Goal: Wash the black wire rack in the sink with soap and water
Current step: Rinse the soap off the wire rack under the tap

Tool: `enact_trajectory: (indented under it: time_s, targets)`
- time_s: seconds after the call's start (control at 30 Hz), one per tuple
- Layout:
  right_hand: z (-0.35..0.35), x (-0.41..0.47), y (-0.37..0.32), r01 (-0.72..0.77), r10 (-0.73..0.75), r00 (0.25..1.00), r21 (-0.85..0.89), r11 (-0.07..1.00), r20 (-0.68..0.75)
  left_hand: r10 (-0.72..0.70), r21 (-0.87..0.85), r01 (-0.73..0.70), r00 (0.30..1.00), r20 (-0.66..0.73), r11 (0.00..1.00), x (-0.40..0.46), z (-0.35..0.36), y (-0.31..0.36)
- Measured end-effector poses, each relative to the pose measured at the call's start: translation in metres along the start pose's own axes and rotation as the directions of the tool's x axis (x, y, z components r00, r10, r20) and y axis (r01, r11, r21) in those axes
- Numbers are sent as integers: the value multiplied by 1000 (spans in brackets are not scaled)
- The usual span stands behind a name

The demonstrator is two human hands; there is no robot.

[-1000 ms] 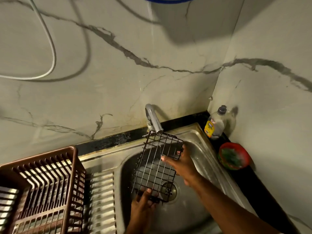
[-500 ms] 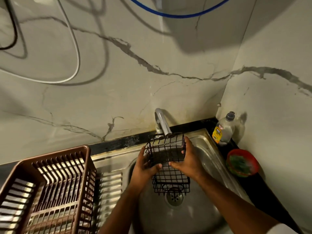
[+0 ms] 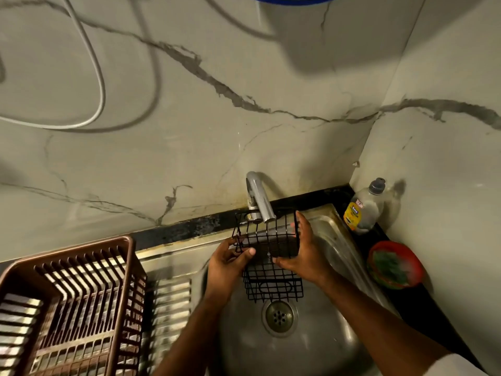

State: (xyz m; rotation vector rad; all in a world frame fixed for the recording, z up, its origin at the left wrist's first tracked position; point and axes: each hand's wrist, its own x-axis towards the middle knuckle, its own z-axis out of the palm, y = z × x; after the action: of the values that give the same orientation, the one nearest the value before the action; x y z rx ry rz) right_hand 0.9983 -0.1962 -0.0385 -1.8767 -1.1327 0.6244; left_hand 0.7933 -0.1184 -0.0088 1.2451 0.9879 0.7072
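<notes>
The black wire rack [image 3: 272, 283], a small box-shaped basket, is held upright over the steel sink [image 3: 339, 329], its open top just under the tap spout [image 3: 261, 202]. My left hand [image 3: 226, 263] grips its left side with the thumb across the front wires. My right hand [image 3: 303, 253] clasps its right side, fingers reaching up the far edge. No water stream shows from the tap. The drain [image 3: 279, 316] lies directly below the rack.
A soap bottle [image 3: 364, 207] with a yellow label stands in the back right corner of the black counter. A red dish holding a green scrubber [image 3: 393, 264] sits beside the sink. A brown plastic dish rack [image 3: 67, 302] occupies the drainboard at left. Cables hang on the marble wall.
A second ago the rack lay tilted in the basin, held at its ends. Both hands have since turned it upright and raised it under the spout; little has moved in the last half second.
</notes>
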Motion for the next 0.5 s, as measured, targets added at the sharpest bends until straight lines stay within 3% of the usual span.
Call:
enact_trajectory:
  time_s: [0.5]
  targets:
    - [0,12,-5,12,-12,999,2,1000,31,-28,-48,25,997,-74,999,11,4,1]
